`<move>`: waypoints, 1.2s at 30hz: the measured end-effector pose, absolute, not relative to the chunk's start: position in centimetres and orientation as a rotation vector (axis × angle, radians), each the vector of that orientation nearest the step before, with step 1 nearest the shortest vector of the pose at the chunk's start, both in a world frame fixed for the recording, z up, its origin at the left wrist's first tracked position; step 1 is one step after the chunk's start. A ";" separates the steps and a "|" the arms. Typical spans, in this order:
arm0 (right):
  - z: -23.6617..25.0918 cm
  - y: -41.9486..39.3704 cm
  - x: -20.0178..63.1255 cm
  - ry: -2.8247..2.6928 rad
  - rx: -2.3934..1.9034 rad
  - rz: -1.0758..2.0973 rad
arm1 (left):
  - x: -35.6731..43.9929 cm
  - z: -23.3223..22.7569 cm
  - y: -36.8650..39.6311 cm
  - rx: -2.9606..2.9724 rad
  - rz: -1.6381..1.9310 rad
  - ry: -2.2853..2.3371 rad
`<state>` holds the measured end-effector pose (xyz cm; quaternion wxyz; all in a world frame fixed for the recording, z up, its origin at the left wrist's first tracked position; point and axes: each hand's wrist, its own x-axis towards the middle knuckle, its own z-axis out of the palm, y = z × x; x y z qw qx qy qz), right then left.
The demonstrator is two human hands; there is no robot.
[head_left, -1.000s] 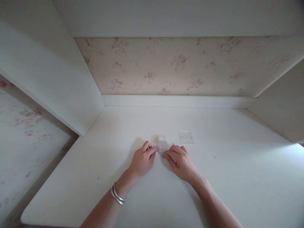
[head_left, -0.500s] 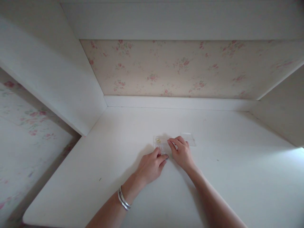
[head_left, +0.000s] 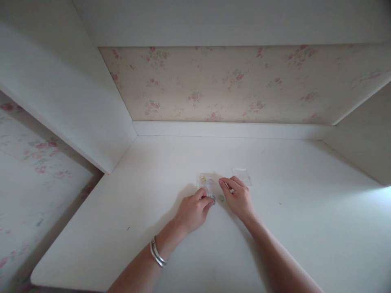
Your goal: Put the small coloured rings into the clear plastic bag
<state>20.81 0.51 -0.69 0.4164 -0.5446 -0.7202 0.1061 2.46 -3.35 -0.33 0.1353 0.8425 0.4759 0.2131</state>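
A shallow clear plastic box (head_left: 199, 176) lies on the white desk in front of me, with a small yellow piece (head_left: 203, 178) in its far left part. My left hand (head_left: 195, 209) is closed at the near side of the box, thumb and fingers pinching a small grey ring-like piece (head_left: 213, 199). At the right end of the box, my right hand (head_left: 238, 198) is pinched; whatever is between its fingertips is too small to make out. Between the hands sits a small greenish round piece (head_left: 221, 198). A clear flat lid-like piece (head_left: 243, 176) lies just beyond my right hand.
The white desk (head_left: 146, 171) meets a low ledge (head_left: 232, 130) and a flowered wall at the back. Panels (head_left: 76, 101) rise on the left and right. Small dark specks (head_left: 128, 228) lie on the desktop. A silver bangle (head_left: 157, 253) circles my left wrist.
My right hand has shifted slightly right, away from the left one, so the greenish round piece and more of the box now show. My left hand has stayed nearly in place.
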 end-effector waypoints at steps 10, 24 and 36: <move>0.1 -1.2 21.5 -2.131 -1.105 0.334 | 2.9 0.3 -3.0 2.133 0.930 1.379; 0.7 -1.3 21.7 -2.457 -1.087 0.196 | 4.4 1.8 1.2 2.218 0.880 1.650; 0.7 -1.3 21.7 -2.495 -1.081 0.225 | 3.7 1.2 1.9 2.151 0.947 1.631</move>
